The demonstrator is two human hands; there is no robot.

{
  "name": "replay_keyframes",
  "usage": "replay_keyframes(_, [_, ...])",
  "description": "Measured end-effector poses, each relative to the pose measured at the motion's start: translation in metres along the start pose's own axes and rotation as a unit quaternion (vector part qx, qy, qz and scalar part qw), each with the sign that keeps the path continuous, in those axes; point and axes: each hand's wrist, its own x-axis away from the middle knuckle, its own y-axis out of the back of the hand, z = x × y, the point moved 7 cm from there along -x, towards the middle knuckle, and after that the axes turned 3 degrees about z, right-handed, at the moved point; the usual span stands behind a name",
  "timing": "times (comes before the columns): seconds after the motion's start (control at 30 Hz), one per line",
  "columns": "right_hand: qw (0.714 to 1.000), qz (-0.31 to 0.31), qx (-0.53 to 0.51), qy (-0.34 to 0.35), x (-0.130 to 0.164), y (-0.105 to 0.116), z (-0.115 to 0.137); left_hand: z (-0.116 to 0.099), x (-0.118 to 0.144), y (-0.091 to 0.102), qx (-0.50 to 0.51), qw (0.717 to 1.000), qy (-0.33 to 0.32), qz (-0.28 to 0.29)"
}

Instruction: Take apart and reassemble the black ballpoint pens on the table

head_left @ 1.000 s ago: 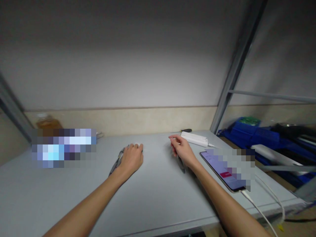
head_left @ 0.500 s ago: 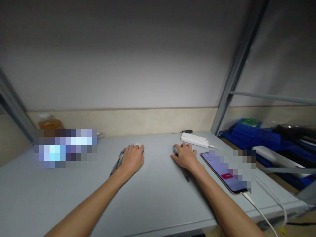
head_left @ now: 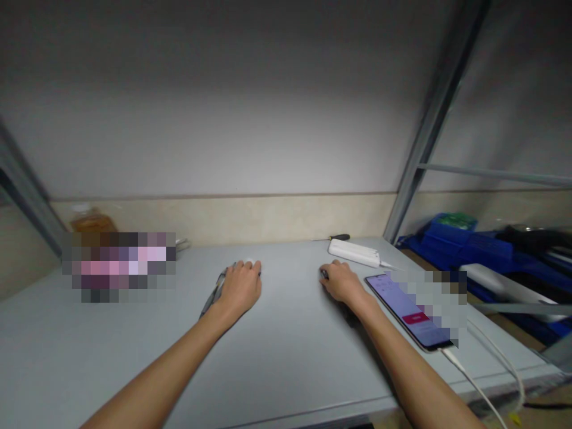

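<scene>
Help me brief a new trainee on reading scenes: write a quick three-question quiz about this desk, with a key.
1. True or false: a grey item shows partly beside the left hand.
2. Fill in: to the right of the right hand lies a phone, with a white ____ running from its near end.
3. Which lies closest to the back wall? A) the phone B) the screwdriver C) the white block

Key: 1 true; 2 cable; 3 B

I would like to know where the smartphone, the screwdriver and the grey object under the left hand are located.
Smartphone (head_left: pixel 401 307): head view, on its lit screen.
Screwdriver (head_left: pixel 341 237): head view, on its dark handle.
Grey object (head_left: pixel 216 294): head view, on the part showing beside the left hand (head_left: pixel 242 284).
</scene>
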Motion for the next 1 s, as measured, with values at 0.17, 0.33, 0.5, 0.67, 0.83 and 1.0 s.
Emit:
replay_keyframes(0.17, [1.0, -0.007, 0.002, 0.001, 0.0, 0.001, -0.001, 0.001, 0.0, 0.0, 0.003, 1.0, -0.003, 0.001])
replay_keyframes(0.33, [1.0, -0.012, 0.002, -0.002, 0.002, 0.003, 0.0, -0.001, -0.001, -0.002, 0.032, 0.999, -0.019, -0.005])
replay_keyframes(0.5, [0.998, -0.047, -0.042, 0.017, 0.002, 0.008, 0.005, -0.012, -0.001, -0.002, 0.138, 0.988, -0.067, -0.017])
replay_keyframes(0.67, [0.953, -0.083, -0.171, 0.237, 0.014, 0.016, 0.04, -0.031, 0.006, 0.009, 0.273, 0.946, -0.164, -0.061])
replay_keyframes(0.83, [0.92, -0.084, -0.229, 0.308, 0.022, 0.018, 0.059, -0.037, 0.01, 0.018, 0.338, 0.917, -0.199, -0.078])
replay_keyframes(1.0, [0.904, -0.121, -0.328, 0.245, 0.013, 0.026, 0.045, -0.023, 0.005, 0.02, 0.296, 0.935, -0.177, -0.084])
